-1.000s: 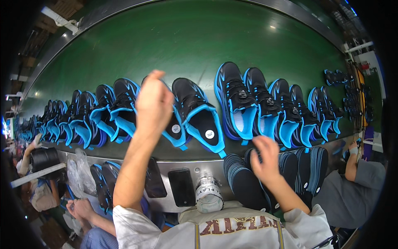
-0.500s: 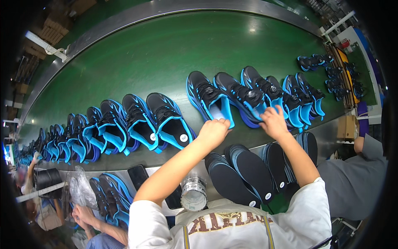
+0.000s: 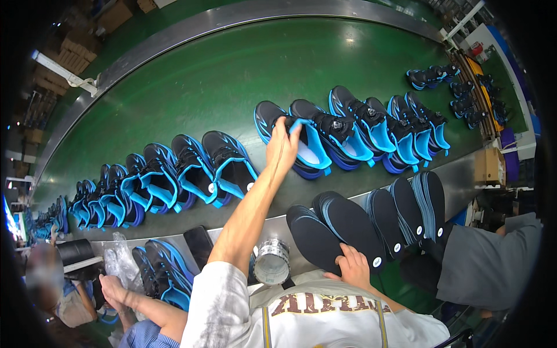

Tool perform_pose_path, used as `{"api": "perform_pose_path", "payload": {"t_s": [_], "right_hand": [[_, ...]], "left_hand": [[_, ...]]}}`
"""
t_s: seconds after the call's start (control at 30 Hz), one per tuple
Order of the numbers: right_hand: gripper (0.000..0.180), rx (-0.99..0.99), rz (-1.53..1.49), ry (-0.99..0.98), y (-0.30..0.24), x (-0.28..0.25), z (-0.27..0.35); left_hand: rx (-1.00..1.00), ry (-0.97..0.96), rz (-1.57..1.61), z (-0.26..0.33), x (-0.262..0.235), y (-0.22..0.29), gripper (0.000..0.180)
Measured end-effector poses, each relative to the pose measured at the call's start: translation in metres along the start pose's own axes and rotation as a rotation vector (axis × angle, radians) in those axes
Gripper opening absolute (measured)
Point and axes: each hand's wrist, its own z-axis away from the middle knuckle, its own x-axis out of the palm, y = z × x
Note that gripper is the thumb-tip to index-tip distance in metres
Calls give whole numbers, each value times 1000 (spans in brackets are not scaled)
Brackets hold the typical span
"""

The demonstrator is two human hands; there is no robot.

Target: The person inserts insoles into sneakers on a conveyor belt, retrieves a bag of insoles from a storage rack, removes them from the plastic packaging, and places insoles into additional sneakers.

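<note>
Left hand (image 3: pixel 282 146) reaches onto green conveyor belt (image 3: pixel 191 87), fingers curled round the blue collar of a black-and-blue shoe (image 3: pixel 293 142), pulling its opening wide; right hand (image 3: pixel 353 268) lies on stack of dark insoles (image 3: pixel 325 232) just below the belt's near edge, fingers closed on the nearest insole's heel end; judgement: keep collar held open, lift one insole only, slide it toe-first, press heel flat; neighbouring shoes touch, so avoid nudging them.
</note>
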Motion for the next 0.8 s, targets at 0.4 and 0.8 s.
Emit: {"api": "perform_pose_path", "payload": {"t_s": [0.4, 0.8], "right_hand": [[20, -231, -8, 386, 40, -106, -116], [16, -23, 191, -87, 43, 19, -264]], "left_hand": [[-362, -216, 93, -4, -19, 13, 44], [-427, -238, 69, -9, -22, 10, 44]]}}
